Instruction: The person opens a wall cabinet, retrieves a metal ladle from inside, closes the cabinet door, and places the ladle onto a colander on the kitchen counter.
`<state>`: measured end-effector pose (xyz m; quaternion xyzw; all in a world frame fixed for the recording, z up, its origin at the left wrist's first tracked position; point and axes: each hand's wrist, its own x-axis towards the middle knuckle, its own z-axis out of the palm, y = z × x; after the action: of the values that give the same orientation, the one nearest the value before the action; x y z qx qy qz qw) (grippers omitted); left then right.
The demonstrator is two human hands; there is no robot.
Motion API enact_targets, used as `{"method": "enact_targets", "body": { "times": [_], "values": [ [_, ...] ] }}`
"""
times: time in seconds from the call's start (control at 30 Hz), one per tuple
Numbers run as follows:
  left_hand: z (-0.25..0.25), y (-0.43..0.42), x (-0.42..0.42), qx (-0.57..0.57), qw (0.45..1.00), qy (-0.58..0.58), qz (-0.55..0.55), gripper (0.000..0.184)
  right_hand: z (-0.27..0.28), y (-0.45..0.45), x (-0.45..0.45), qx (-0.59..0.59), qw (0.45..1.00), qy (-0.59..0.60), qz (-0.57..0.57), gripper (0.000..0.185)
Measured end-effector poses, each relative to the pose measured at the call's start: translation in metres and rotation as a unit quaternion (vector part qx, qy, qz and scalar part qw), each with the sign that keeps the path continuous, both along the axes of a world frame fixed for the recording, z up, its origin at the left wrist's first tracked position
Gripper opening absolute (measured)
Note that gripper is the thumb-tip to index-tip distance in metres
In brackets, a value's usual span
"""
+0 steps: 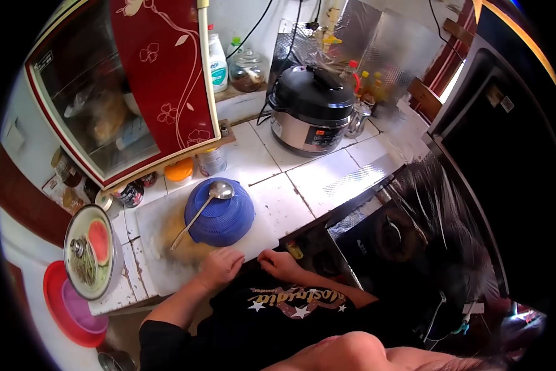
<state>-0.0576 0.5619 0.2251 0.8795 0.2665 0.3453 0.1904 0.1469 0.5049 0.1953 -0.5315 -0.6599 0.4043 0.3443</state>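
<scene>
My left hand (222, 267) is at the near edge of a whitish cutting board (160, 272), its fingers curled together and nothing visible in them. Just right of the board's near corner, my right hand (279, 264) hangs close to my shirt with its fingers curled in, also with nothing visible in it. Upside down on the board lies a blue plastic colander (228, 219). A metal ladle (222, 190) rests across its top, bowl end up and handle slanting down toward the left. Yellowish stuff, blurred, shows on the board beside the colander (169, 232).
A glass-lidded pot (104, 281) stands at the left, above red (55, 303) and purple (80, 306) basins. A pressure cooker (312, 114) sits at the back of the tiled counter. A red cabinet (160, 62) overhangs the back left. A gas stove (389, 238) is at the right.
</scene>
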Motion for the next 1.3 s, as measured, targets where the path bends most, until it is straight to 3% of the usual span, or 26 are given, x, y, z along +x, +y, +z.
{"method": "enact_targets", "body": {
  "times": [0.27, 0.8, 1.17, 1.3],
  "values": [
    [-0.033, -0.006, -0.011, -0.056, 0.993, 0.102, -0.011, 0.007, -0.005, -0.002, 0.004, -0.003, 1.0, -0.003, -0.03, 0.015],
    [-0.028, -0.004, -0.001, 0.016, 0.998, 0.068, -0.005, 0.008, -0.011, 0.005, 0.002, 0.038, 0.999, -0.01, -0.027, 0.013],
    [-0.028, -0.017, -0.039, -0.001, 0.997, 0.079, -0.018, 0.009, -0.018, 0.004, 0.004, -0.023, 0.994, -0.108, -0.027, 0.016],
    [-0.025, -0.038, -0.076, -0.042, 0.969, 0.245, -0.005, 0.007, -0.02, 0.005, 0.003, -0.022, 0.995, -0.094, -0.028, 0.015]
  ]
}}
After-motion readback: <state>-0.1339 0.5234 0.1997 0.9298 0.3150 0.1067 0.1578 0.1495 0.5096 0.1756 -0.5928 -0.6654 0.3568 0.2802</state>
